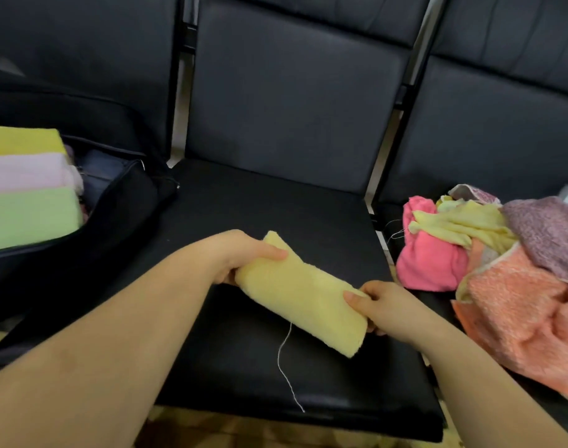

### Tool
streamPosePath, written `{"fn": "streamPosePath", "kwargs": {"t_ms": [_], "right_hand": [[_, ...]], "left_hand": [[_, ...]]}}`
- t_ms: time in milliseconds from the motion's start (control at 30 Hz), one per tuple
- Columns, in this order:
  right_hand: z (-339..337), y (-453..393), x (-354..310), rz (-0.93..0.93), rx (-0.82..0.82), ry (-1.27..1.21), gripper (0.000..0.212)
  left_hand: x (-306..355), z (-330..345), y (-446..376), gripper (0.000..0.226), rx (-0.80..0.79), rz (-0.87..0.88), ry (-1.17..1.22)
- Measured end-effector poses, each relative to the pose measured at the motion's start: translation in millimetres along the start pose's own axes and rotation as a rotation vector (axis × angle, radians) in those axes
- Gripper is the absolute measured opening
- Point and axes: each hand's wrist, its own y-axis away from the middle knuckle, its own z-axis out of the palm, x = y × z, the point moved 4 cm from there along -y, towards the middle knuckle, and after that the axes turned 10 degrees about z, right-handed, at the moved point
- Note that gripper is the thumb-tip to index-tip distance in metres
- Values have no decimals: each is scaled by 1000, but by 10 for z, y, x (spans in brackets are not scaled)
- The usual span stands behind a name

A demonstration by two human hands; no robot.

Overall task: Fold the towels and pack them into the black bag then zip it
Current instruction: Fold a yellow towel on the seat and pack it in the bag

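Towel: folded yellow towel (300, 294) spans between my hands, above the seat (276, 202).
Left hand (240, 253): grips its far end.
Right hand (378, 305): pinches its near end.

Bare stretch of middle seat (276, 202) beyond both hands & in front of backrest (292, 92), open for passage. Blocked on left by open black bag (121, 202) w/ stacked folded towels (27, 189) filling its near part, some dark room left inside toward its right end. Blocked on right by heap of loose towels (502, 253) on next seat; loose thread (284, 360) trailing over front of seat.
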Motion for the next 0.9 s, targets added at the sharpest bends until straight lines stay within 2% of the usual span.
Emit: {"fn": "streamPosePath", "kwargs": {"t_ms": [100,200,267,333,400,533,667,767,833,900], "right_hand": [[37,17,-4,44,29,18,28],[87,88,-45,79,-45,-81,24],[118,146,-93,89,-76,-81,22],[142,188,-162,98,-88,-36,21],[164,227,-240,111,-98,-12,20],[243,302,-320,138,-113,-80,19],[325,297,-357,56,-80,-178,12],[429,318,-438,1,-198,-316,7],[481,331,-494,-18,-275,-279,12],[476,362,-567,-28,-316,-155,32]], "left_hand": [[-34,-1,43,61,0,-5,-253],[-40,-68,172,53,-108,-55,-452],[-47,-125,274,54,-183,-95,-558],[-65,-166,352,64,-232,-126,-588],[-119,-176,418,76,-256,-157,-567],[-264,-159,483,81,-180,-209,-396],[-355,-282,447,70,-68,-160,-109],[-366,-508,446,64,-20,-59,68],[-361,-648,519,67,-32,12,84],[-347,-735,598,65,-75,80,65]]}}
